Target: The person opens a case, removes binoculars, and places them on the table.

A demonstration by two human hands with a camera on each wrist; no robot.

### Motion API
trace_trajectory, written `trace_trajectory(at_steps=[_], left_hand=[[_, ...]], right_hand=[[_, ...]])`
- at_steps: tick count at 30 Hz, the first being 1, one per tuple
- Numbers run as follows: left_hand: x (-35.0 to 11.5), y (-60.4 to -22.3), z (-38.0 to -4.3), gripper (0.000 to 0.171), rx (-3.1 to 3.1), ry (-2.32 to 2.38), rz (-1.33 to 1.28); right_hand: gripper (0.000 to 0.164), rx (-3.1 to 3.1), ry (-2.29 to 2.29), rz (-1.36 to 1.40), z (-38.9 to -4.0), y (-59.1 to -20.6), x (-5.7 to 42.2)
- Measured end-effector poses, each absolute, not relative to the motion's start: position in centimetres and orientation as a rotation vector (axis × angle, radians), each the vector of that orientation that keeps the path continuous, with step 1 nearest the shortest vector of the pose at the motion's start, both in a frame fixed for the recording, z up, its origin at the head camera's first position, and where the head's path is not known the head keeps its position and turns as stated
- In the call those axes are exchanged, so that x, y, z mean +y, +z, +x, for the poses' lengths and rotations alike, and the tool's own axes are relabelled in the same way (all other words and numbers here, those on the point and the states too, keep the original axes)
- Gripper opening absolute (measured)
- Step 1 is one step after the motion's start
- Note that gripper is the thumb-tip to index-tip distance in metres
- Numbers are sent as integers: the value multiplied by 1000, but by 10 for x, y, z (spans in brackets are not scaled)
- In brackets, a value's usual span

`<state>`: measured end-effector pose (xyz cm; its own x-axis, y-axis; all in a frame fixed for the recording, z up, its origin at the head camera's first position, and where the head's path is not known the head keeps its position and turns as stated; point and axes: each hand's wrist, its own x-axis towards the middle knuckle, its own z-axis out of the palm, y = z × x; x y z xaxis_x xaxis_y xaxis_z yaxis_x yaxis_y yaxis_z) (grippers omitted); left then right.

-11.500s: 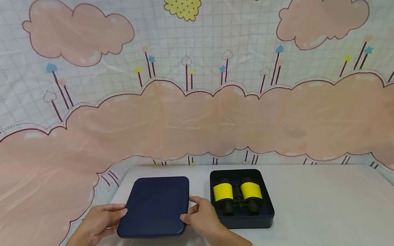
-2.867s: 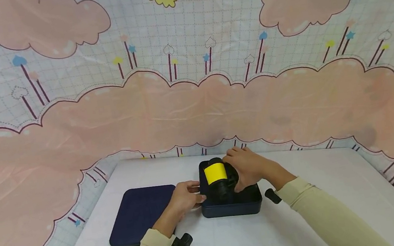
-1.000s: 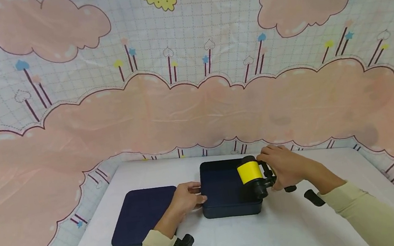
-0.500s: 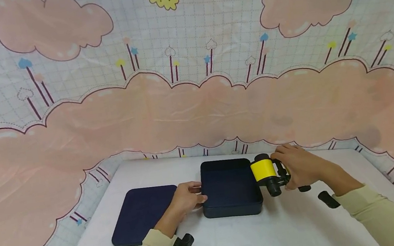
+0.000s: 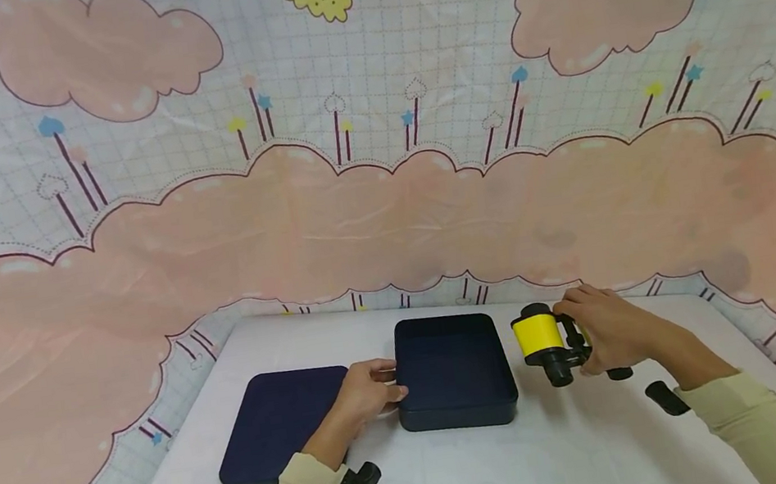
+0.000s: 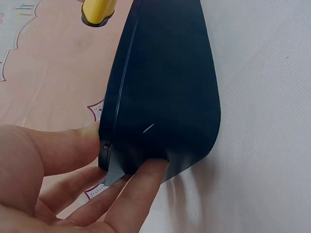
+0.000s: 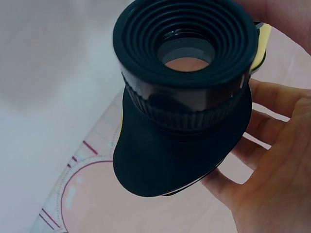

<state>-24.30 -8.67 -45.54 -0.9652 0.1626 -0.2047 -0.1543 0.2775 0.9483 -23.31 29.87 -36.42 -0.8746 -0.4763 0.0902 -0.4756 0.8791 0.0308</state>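
Note:
My right hand [image 5: 616, 330] grips black binoculars with yellow bands [image 5: 538, 334] from their right side, holding them above the table to the right of the box. In the right wrist view an eyepiece [image 7: 187, 97] fills the upper middle, and my fingers [image 7: 272, 97] wrap behind the body. My left hand [image 5: 365, 394] rests its fingertips and thumb against the left side of the dark blue box [image 5: 457, 417], which lies uncovered with nothing inside. Close up, the left wrist view has fingers [image 6: 138, 199] touching the box near a corner.
The flat dark blue lid [image 5: 279, 423] lies on the white table [image 5: 466, 479] left of the box, partly behind my left hand. A printed cloth with clouds [image 5: 386, 226] hangs behind the table. Black wrist devices [image 5: 360, 480] stick out beside both sleeves.
First both hands held the lid while the binoculars lay in the box. The lid now lies on the table. My right hand has lifted the binoculars out and moved them right; the left stays put.

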Motion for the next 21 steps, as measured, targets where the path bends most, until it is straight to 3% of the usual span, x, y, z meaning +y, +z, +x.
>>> trace_trajectory(at_steps=[21], left_hand=[[-87, -458, -241, 57, 2277, 1769, 23]], right_hand=[[85, -2962, 106, 674, -231, -379, 318]])
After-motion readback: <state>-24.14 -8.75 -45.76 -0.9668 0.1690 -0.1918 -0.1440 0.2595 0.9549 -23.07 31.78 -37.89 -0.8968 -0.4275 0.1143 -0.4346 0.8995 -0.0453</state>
